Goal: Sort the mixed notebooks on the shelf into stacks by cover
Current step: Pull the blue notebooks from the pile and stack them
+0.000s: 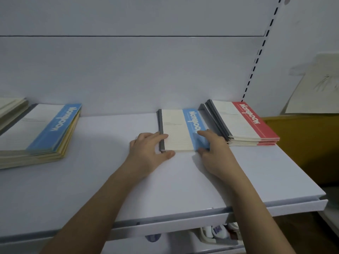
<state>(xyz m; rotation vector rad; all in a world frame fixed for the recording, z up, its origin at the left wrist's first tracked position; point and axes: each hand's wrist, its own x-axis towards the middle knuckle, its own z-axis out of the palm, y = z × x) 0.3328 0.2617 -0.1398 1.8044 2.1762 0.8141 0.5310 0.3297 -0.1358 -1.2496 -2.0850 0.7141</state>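
A blue-banded notebook [176, 129] lies flat on the white shelf [183, 180], right of the middle. My left hand [148, 149] holds its near left corner at the grey spine, fingers on top and thumb against the front edge. My right hand [214, 149] pinches its near right corner on the blue band. Just to its right, touching it, sits a stack of red-banded notebooks [244, 121]. At the left lies a thicker mixed stack [42, 129] with a blue-banded notebook on top.
Another pale stack [11, 107] shows at the far left edge. Right of the shelf stands a yellow-brown box [302, 143] with a sheet of paper [315, 85] leaning behind it. Small items [218, 231] sit on the shelf below. A slotted upright [256, 61] runs up the back wall.
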